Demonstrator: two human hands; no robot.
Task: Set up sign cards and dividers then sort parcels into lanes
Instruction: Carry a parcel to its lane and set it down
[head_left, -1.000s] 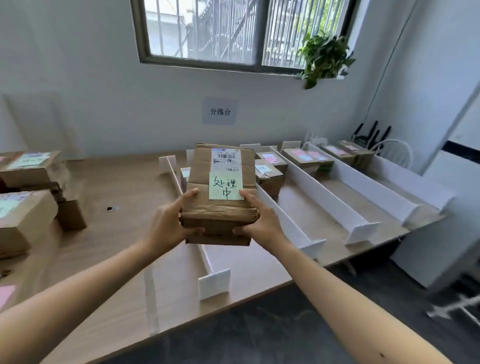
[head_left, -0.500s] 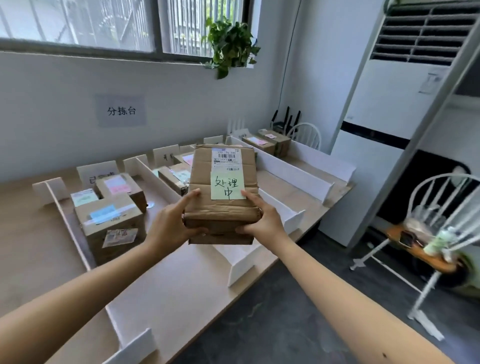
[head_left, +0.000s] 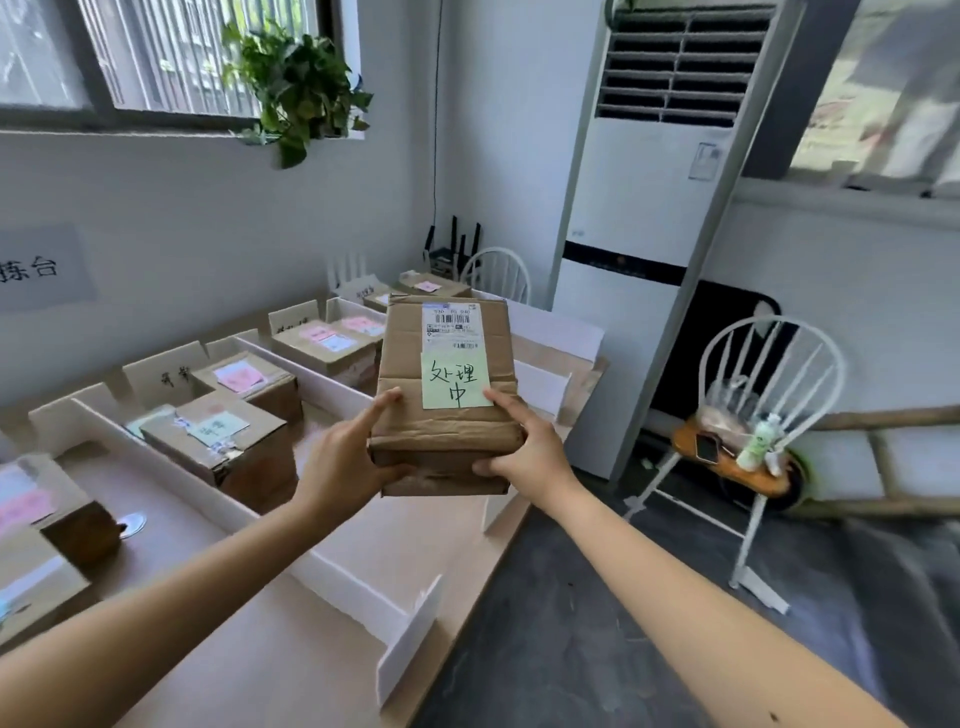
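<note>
Parcel-sorting room — dividers (head_left: 332, 582), labelled parcels (head_left: 223, 447)

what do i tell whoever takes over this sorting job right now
Left grip and right grip both hold the parcel by its near end, in the air; its green note faces up.
Done: dividers and sign cards stand on the table; several boxes lie in lanes.
Left: set this parcel in its lane; the far-left boxes may be unsorted.

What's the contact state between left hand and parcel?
Touching. Head view: left hand grips the parcel, fingers wrapped round its near left corner.
</note>
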